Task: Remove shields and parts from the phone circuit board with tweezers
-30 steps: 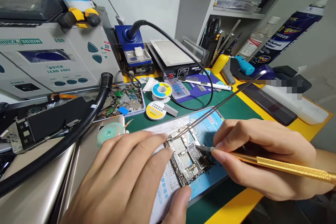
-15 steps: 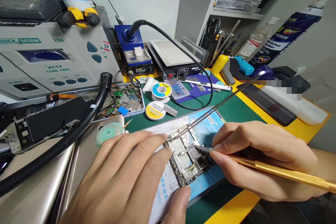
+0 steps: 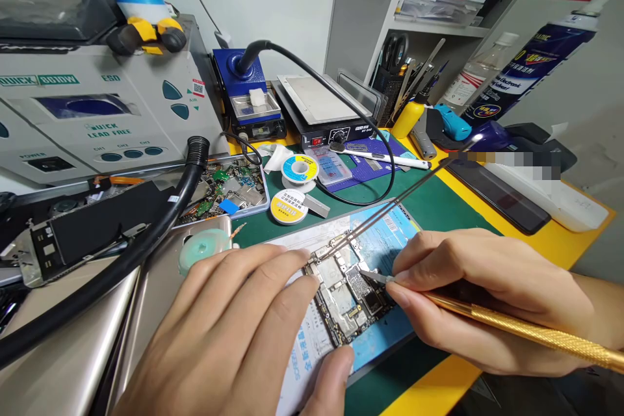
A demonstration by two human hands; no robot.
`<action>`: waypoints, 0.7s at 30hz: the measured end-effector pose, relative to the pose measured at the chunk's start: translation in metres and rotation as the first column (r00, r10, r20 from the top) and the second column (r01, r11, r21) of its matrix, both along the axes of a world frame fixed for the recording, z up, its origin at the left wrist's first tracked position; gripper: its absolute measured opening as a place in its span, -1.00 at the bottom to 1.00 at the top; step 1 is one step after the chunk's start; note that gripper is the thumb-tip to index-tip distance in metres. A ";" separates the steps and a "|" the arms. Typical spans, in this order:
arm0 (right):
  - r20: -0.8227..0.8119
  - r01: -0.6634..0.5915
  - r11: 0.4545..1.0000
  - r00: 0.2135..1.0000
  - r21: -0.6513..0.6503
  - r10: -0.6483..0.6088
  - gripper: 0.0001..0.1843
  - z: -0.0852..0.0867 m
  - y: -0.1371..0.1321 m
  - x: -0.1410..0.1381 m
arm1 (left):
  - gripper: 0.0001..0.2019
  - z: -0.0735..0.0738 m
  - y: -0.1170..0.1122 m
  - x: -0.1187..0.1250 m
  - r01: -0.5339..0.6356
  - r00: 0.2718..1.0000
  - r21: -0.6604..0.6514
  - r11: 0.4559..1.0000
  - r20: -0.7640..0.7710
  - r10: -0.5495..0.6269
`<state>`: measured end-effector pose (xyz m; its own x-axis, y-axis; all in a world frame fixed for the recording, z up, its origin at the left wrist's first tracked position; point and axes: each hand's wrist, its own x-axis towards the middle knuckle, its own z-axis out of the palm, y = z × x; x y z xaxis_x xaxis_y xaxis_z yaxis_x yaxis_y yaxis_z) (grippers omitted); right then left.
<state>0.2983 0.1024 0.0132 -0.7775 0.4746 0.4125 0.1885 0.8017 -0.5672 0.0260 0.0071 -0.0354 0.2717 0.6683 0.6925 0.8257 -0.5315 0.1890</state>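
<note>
A phone logic board [image 3: 341, 299] lies on a blue-and-white printed sheet. My left hand [image 3: 244, 318] is spread flat, its fingertips at the board's left edge and its thumb near the lower corner. Gripped like a pen, a craft knife [image 3: 531, 325] with a gold knurled handle is in my right hand [image 3: 478, 292]. The knife's blade tip meets a silvery chip area [image 3: 359, 283] on the board; whether it presses there I cannot tell. Thin dark tweezers [image 3: 404, 194] slant across the board's upper edge, their near ends close to my left fingertips.
A hot air station [image 3: 97, 110] stands at the left, its black hose [image 3: 160, 234] curving forward. Behind the board are a solder spool [image 3: 299, 172], a round tin [image 3: 288, 207] and a hot plate [image 3: 336, 133]. A dark phone [image 3: 497, 195] lies right; scrap boards [image 3: 234, 185] fill a tray.
My right hand and the craft knife have shifted very slightly, the blade staying on the same chip area. My left hand, the board and the tweezers look unmoved.
</note>
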 end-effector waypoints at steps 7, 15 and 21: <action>0.064 -0.064 0.994 0.996 0.089 0.058 -0.74 0.003 0.000 0.000 | -0.76 0.002 -0.001 0.002 -0.013 1.000 0.004 1.000 0.003 0.013; 0.045 -0.054 0.997 0.998 0.052 0.051 -0.71 0.002 0.001 0.003 | -0.77 0.002 0.000 0.003 -0.019 1.000 -0.003 1.000 -0.007 0.019; 0.046 -0.065 0.996 0.997 0.056 0.062 -0.70 0.003 0.000 0.002 | -0.77 0.002 -0.001 0.004 -0.025 1.000 -0.007 1.000 -0.002 0.025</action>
<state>0.3001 0.1026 0.0159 -0.8232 0.4005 0.4024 0.1599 0.8437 -0.5124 0.0303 0.0062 -0.0335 0.2567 0.6795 0.6873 0.8389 -0.5098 0.1906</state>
